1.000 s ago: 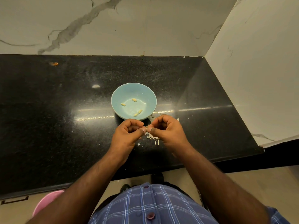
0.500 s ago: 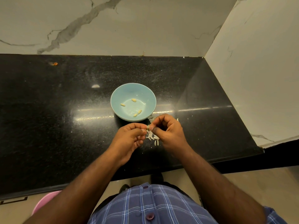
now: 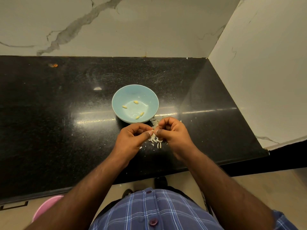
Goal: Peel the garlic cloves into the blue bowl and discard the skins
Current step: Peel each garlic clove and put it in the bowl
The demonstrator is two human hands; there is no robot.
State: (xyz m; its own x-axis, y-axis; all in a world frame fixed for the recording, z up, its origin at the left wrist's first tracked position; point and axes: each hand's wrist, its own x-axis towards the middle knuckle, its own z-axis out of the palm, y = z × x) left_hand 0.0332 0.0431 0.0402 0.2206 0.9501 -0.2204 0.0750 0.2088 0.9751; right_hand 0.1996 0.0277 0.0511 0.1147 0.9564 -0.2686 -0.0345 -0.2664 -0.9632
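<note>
**Hands back together on the clove**

Both hands have closed up again since half a second ago, when they sat slightly apart with skin showing between them. Now the left hand (image 3: 132, 138) and right hand (image 3: 172, 133) meet thumb to thumb just short of the bowl (image 3: 116, 103), fingers curled in, pinching the same small clove (image 3: 153, 131). Only a pale sliver of it shows between the thumb tips; how much skin remains on it I cannot tell.

Four peeled cloves (image 3: 135, 102) lie in the bowl, just beyond the knuckles. Skins (image 3: 155, 140) are scattered on the counter (image 3: 49, 113) directly under and between the hands, some reaching toward the bowl's near side. A pink bin (image 3: 44, 208) peeks out below the counter edge, beside the left forearm.

The clove is probably tiny, light and firm, and slick once bare, so a nail under the papery skin at one tip, with the other thumb and finger bracing the body, looks the safest hold. The skins are likely feather-light and brittle; they will need gathering by pinch or sweep rather than a grab.
</note>
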